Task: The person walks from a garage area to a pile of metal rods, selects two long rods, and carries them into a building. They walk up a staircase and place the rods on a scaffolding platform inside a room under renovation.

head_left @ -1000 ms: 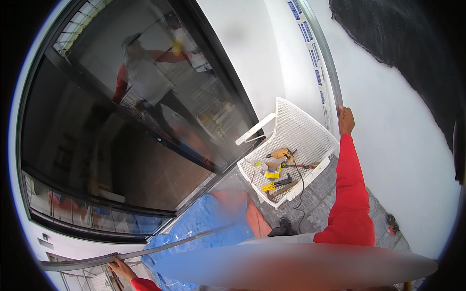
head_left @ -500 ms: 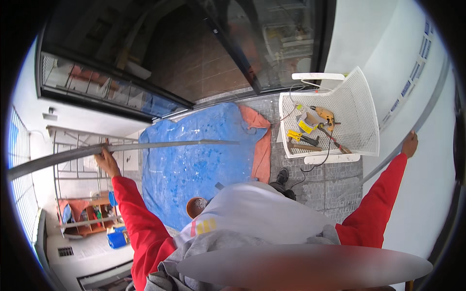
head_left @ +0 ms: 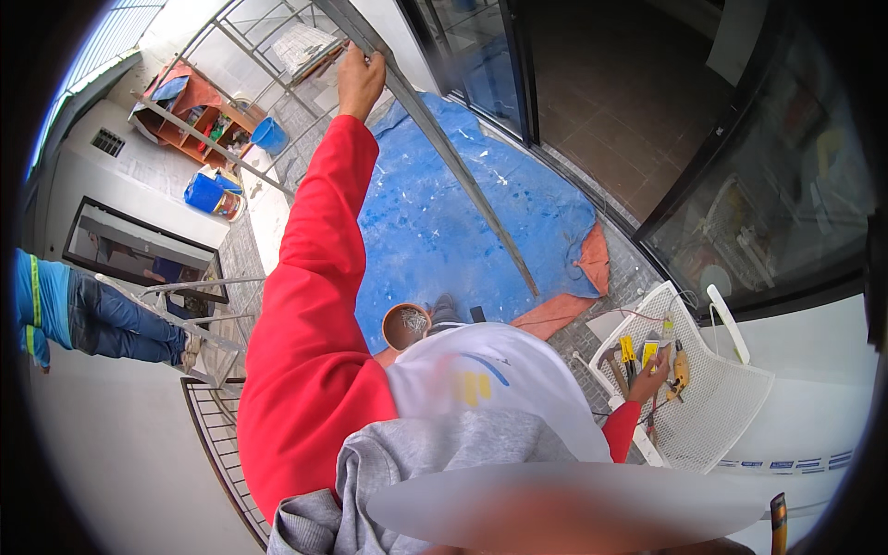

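Note:
My left hand (head_left: 361, 83) is raised toward the top of the head view and closed around a long grey metal channel (head_left: 462, 171). The channel slants down to the right across the blue tarp, its upper end running out of view. My right hand (head_left: 650, 377) is over the white mesh chair (head_left: 712, 416), fingers stretched toward a small box with a yellow label (head_left: 649, 352). Nothing shows in these fingers, though their tips partly overlap the box. Beside them lie a yellow-and-black power drill (head_left: 681, 365), a yellow-handled tool (head_left: 629, 350) and a hammer (head_left: 612, 370).
A blue tarp (head_left: 416, 213) with orange edging covers the floor, with a brown bucket (head_left: 405, 326) near my foot. Metal scaffolding (head_left: 245, 46) and a shelf (head_left: 199, 125) stand at the far left. Another person (head_left: 120, 314) is on a ladder (head_left: 217, 356). Dark sliding glass doors (head_left: 721, 139) border the right.
My view has turned left. My right hand has left the grey strip along the wall and come down to the tools on the chair. My left hand still grips the channel.

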Available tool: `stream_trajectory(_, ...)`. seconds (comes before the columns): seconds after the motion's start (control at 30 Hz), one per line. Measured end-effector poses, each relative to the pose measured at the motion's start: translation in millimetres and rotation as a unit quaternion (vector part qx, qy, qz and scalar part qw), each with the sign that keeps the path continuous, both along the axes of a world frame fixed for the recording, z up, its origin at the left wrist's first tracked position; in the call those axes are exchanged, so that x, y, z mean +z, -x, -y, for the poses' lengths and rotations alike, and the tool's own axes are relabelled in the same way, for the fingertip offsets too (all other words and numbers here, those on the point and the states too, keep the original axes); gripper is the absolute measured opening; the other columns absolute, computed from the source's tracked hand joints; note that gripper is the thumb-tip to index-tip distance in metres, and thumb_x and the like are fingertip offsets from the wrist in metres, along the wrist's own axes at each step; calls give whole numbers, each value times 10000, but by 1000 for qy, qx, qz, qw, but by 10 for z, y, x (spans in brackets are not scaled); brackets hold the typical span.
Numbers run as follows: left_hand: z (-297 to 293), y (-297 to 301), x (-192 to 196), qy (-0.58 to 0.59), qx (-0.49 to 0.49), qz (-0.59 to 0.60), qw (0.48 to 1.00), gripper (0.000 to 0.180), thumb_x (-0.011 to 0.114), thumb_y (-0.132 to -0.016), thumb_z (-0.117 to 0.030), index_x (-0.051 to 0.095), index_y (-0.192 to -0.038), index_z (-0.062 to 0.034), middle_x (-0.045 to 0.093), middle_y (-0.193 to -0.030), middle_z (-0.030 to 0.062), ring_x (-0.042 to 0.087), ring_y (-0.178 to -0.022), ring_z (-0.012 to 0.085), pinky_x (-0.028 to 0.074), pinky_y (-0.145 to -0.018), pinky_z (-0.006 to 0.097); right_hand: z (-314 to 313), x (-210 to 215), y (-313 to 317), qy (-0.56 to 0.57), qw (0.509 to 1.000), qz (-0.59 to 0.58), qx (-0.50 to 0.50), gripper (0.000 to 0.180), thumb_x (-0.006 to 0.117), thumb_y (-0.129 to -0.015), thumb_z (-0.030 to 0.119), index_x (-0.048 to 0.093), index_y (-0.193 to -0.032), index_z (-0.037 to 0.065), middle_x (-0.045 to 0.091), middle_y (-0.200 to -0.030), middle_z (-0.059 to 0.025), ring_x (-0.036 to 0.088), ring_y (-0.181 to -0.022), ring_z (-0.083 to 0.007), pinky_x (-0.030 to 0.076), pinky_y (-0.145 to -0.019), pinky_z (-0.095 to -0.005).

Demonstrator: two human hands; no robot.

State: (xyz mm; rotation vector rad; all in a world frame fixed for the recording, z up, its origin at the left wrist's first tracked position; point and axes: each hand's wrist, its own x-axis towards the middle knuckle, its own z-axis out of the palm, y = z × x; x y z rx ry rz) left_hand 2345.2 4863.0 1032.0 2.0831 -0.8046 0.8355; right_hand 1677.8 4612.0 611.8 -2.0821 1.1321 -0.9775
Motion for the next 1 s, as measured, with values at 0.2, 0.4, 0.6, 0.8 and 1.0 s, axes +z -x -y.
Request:
stream_trajectory(0.2, -264, -965, -317, 15, -8, -136, 991, 345, 546, -863, -214, 594, -1133, -4, 671, -893, 270, 648, -876, 452, 489, -796, 502, -1070, -266, -3092, -130, 936, -110, 309, 674, 745, -847, 307, 464, -1403, 49, 515, -1307, -194, 525, -1194, -355, 433, -1019, -440)
stream_trajectory(0.4, -567, -2633, -982, 58, -87, -255, 961, 379, 555, -848, -233, 603, -1149, -8, 680, -994, 265, 641, -989, 445, 490, -877, 478, -2067, -274, -4017, -72, 950, -163, 257, 827, 836, -733, 305, 444, -1415, 51, 512, -1345, -212, 496, -1252, -368, 404, -1056, -436)
stream_trajectory(0.6, -694, -3315, -1669, 92, -126, -398, 904, 379, 535, -831, -172, 603, -1161, 2, 692, -1019, 247, 671, -987, 401, 521, -863, 453, -2652, -68, -3883, -169, 954, -204, 138, 628, 808, -751, 207, 552, -1301, 42, 654, -1134, -165, 652, -1001, -312, 507, -859, -419)
stream_trajectory(0.8, -719, -3293, -2210, 98, -141, -474, 864, 362, 516, -820, -97, 595, -1149, 31, 691, -993, 258, 717, -824, 370, 609, -656, 434, -2855, 353, -3450, -37, 941, -326, 87, 478, 819, -722, 173, 617, -1135, 42, 600, -967, -128, 591, -951, -327, 474, -840, -452)
stream_trajectory(1.0, -575, -3281, -2914, 100, -149, -569, 803, 382, 540, -808, -103, 582, -1169, 15, 686, -1001, 276, 704, -835, 414, 584, -720, 475, -2900, 389, -2962, -7, 909, -408, 83, 430, 841, -692, 224, 634, -1020, 38, 615, -1045, -156, 572, -1038, -369, 462, -871, -483)
